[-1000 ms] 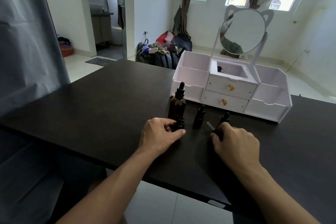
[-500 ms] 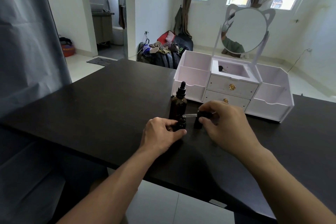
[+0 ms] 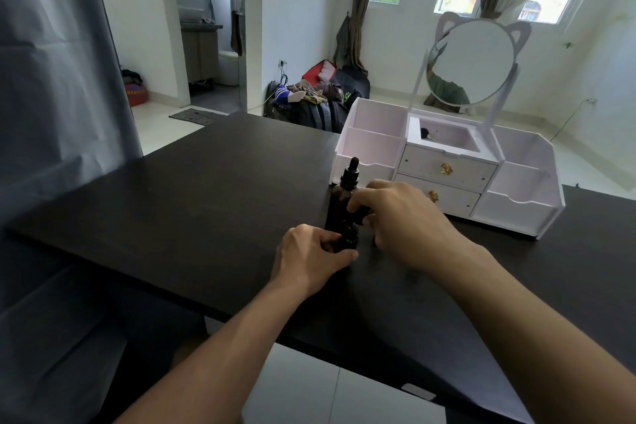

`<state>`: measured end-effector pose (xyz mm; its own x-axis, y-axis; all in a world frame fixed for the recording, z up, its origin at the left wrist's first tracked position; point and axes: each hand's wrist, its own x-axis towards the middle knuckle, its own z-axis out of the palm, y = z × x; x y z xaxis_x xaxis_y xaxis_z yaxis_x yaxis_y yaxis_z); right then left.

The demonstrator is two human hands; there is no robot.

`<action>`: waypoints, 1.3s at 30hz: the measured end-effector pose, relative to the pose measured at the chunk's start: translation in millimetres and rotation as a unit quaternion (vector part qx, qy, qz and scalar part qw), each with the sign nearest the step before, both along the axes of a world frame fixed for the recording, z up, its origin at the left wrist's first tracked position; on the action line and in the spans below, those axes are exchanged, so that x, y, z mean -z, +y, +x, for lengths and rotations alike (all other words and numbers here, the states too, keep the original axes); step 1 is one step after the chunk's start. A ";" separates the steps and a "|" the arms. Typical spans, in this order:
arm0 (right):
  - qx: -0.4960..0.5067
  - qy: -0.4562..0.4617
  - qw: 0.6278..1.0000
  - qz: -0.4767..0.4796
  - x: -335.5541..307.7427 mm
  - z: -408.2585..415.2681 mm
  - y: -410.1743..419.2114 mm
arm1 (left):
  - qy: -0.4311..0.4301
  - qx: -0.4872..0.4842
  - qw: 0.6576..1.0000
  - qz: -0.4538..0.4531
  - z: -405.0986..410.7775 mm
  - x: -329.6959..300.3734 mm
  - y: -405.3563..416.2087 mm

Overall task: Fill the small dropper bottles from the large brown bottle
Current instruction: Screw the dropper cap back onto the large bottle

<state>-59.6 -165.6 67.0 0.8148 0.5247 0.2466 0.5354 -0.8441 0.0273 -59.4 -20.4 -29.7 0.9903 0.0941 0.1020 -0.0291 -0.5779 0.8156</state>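
The right hand (image 3: pixel 409 220) covers whatever stands behind it, low centre of the frame; only a dark sliver shows at its lower edge. Its fingers (image 3: pixel 358 205) hide most of a dark cap (image 3: pixel 362 217), so the cap's shape cannot be told. The left hand (image 3: pixel 309 256) hides the lower part of the small bottle (image 3: pixel 349 238), which blends into the big bottle (image 3: pixel 339 210) behind it. The tabletop (image 3: pixel 206 203) is cut off at the right edge. The object in the organizer's (image 3: pixel 516 210) middle box is too small to tell.
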 end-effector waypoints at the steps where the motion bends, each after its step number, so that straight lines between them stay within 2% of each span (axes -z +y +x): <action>1: -0.009 0.005 1.000 -0.007 0.1 2.3 1.5 | 0.001 0.000 1.000 0.001 0.1 0.0 0.0; 15: -0.044 0.055 0.996 -0.056 4.1 17.2 6.4 | 0.010 -0.008 1.000 0.010 1.2 -0.6 -1.0; 34: 0.029 0.081 0.995 -0.053 2.4 16.0 4.4 | 0.002 0.007 1.000 0.029 0.8 -0.5 -1.9; 39: 0.009 0.116 0.993 -0.008 -2.1 14.4 -1.7 | 0.002 0.006 1.000 0.031 1.6 -0.1 -1.4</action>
